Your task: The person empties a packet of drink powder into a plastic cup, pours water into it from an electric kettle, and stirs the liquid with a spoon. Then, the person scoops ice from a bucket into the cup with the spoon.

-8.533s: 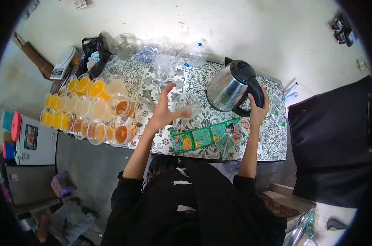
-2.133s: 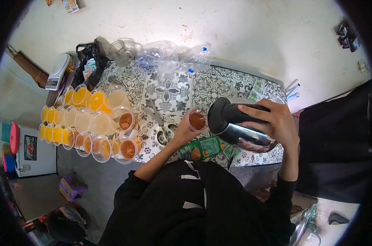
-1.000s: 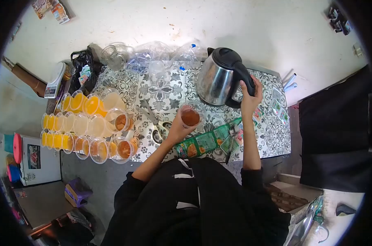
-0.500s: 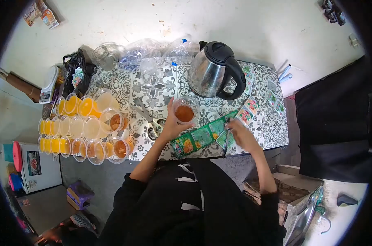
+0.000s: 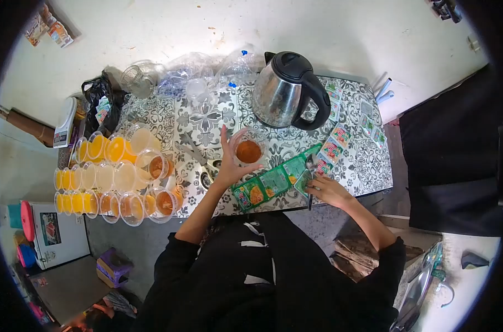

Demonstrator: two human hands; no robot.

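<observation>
My left hand is curved around a clear plastic cup of reddish-brown liquid standing on the patterned table. My right hand has its fingertips at a spoon that lies over the green sachets; what exactly the fingers grip is too small to tell. Behind the hands stands a steel kettle with a black lid and handle, which neither hand touches. Scissors lie left of the cup. Pink and white sachets form a strip right of the spoon.
Rows of filled cups line the table's left side, with orange, pale and brown contents. At the back are plastic bags and a glass jar. A black bag and a white scale sit back left.
The cup was filled from the tilted kettle. Since then the kettle has been stood upright on the table and released. My right hand has moved down to the spoon and sachets.
</observation>
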